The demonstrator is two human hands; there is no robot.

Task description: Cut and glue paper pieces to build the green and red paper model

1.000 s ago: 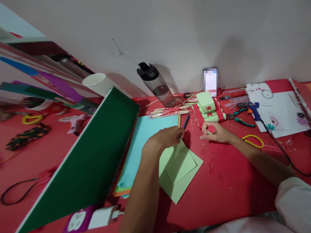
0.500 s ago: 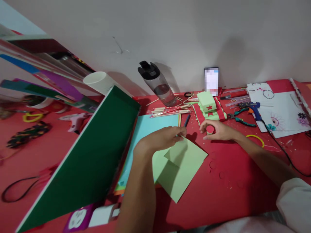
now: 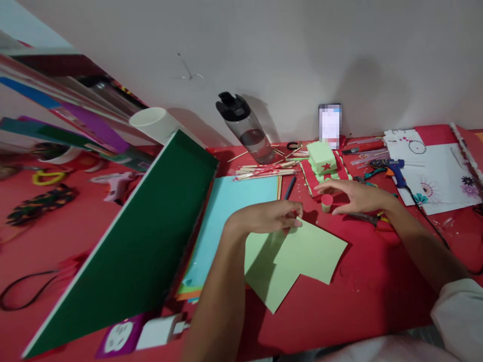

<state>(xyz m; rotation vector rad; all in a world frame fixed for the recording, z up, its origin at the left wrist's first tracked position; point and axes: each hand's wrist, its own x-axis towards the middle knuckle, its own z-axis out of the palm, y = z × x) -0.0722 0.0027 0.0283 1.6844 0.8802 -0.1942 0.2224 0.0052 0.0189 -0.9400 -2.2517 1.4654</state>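
My left hand (image 3: 277, 217) pinches the upper corner of a light green paper sheet (image 3: 319, 251), which partly covers another light green sheet (image 3: 269, 296). To its right, my right hand (image 3: 358, 196) has its fingers and thumb apart around a small green cylinder with a red top (image 3: 326, 203), which stands upright on the red tabletop. A cutting tool with yellow and red handles (image 3: 372, 218) lies partly under my right hand; its exact kind is unclear. Behind the cylinder is a pale green box with a red star (image 3: 321, 158), on a red and green base (image 3: 341, 171).
A tall green board (image 3: 143, 241) leans at left beside blue paper (image 3: 245, 193). At the back stand a water bottle (image 3: 249, 130) and a phone (image 3: 330, 125). Wooden sticks (image 3: 264, 172), a dark pen (image 3: 290, 187) and a blue glue gun (image 3: 396, 171) lie around.
My left hand has moved right, shifting and turning the top green sheet. My right hand has opened away from the cylinder, and the yellow-handled tool now shows farther left, beneath that hand.
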